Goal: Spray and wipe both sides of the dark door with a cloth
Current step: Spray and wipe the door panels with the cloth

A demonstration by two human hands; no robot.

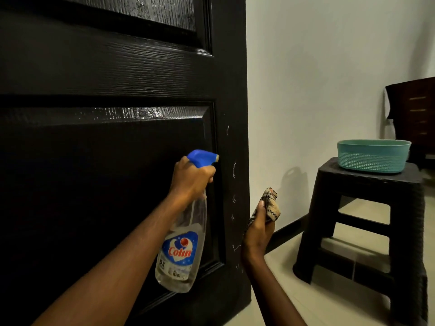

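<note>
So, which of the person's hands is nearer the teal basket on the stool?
Right. The right hand, gripping the cloth, is left of the teal basket, beside the edge of the dark door. The left hand, holding the spray bottle, is farther left, before the door's panel.

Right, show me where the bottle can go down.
Bare floor between the door edge and the stool, and in front of the stool. The stool top is crowded: the basket fills most of it, leaving only a narrow strip at its left.
</note>
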